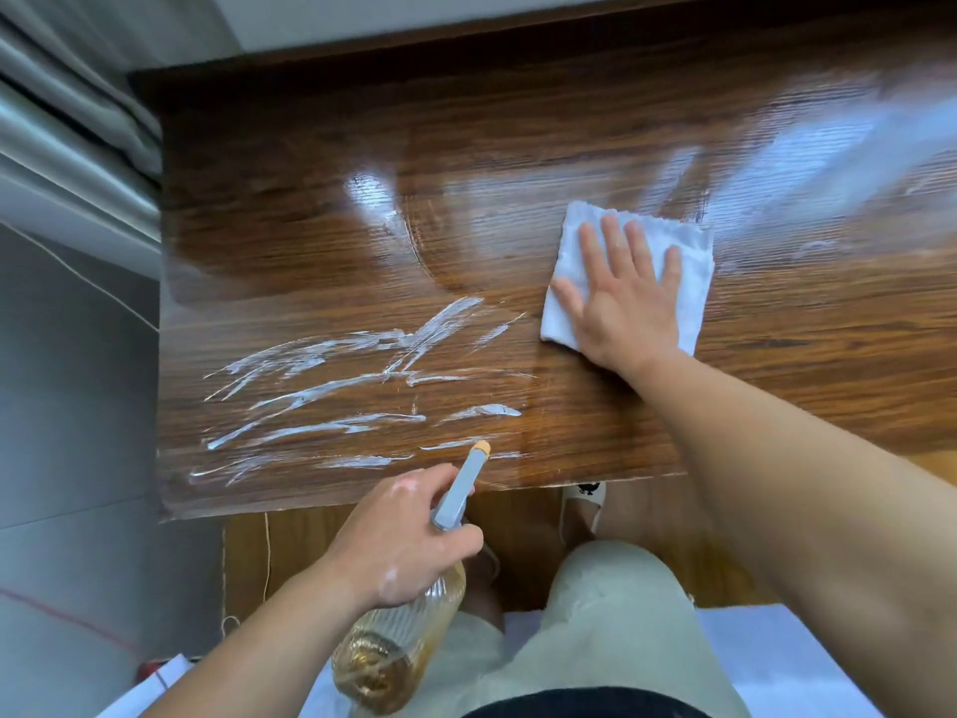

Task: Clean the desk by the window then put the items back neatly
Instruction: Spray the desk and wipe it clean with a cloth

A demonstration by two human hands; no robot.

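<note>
1. The right hand (619,298) lies flat, fingers spread, pressing a folded white cloth (689,272) onto the tabletop (518,147).
2. The left hand (399,541) is wrapped around an amber spray bottle (393,650) at the near edge, nozzle pointing forward.
3. White foam streaks (331,401) run lengthwise left of the cloth, nearer the left hand.
</note>
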